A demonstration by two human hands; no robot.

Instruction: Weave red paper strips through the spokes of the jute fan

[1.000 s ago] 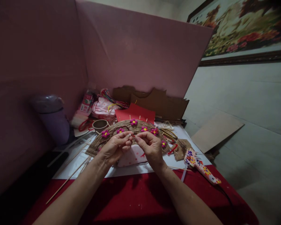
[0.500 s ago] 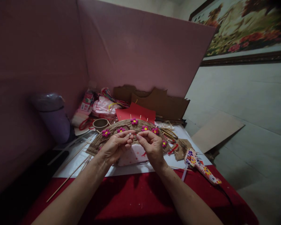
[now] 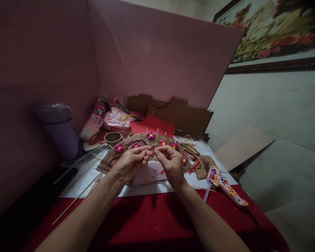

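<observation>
My left hand (image 3: pixel 130 163) and my right hand (image 3: pixel 170 163) meet fingertip to fingertip above a brown woven arch (image 3: pixel 120 145) dotted with pink flowers (image 3: pixel 118 148). Both hands are closed in a pinch on one tiny piece between them, too small to name. A white pad with red spots (image 3: pixel 150 173) lies just under the hands. A red strip (image 3: pixel 193 167) lies to the right of my right hand.
A patterned glue gun (image 3: pixel 225 186) lies at the right on the red cloth (image 3: pixel 147 220). Thin wooden sticks (image 3: pixel 76 199) stretch to the left. A purple container (image 3: pixel 59 127), a small cup (image 3: pixel 112 138), red paper (image 3: pixel 152 126) and cardboard pieces (image 3: pixel 181 113) stand behind, against pink screens.
Both hands have stayed pinched together over the arch, with only slight finger movement and a small shift of the view.
</observation>
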